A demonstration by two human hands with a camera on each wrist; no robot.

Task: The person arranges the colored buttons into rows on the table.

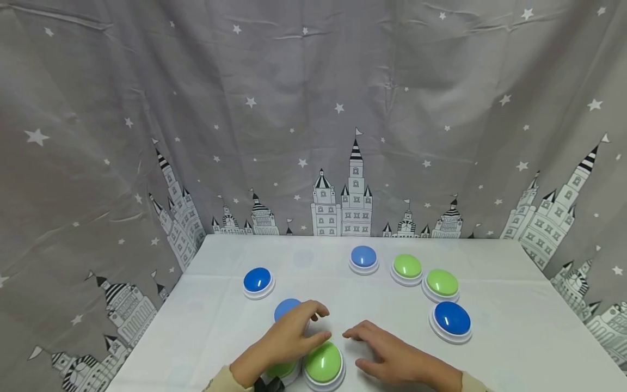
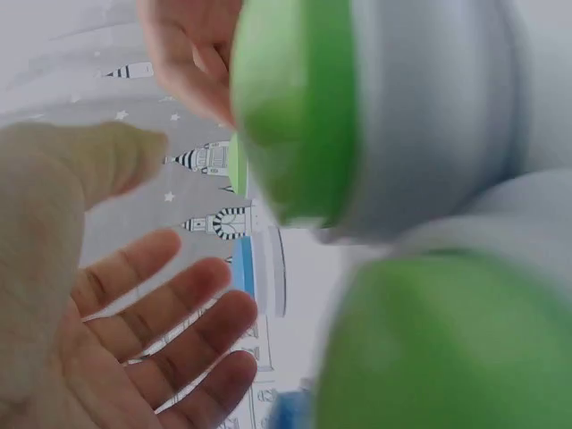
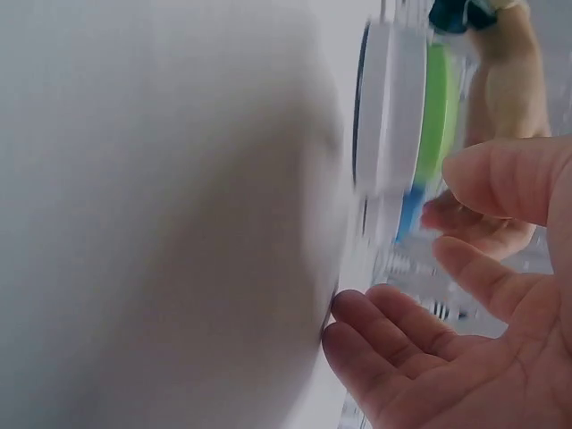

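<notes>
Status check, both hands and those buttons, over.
Left hand empty, over the near buttons. Right hand empty, to their right. In the head view, left hand partly hides a light blue button.

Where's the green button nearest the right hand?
Head view, bottom centre: the green button sits left of the right hand, below the thumb of the left hand, beside a half-hidden green button.
</notes>
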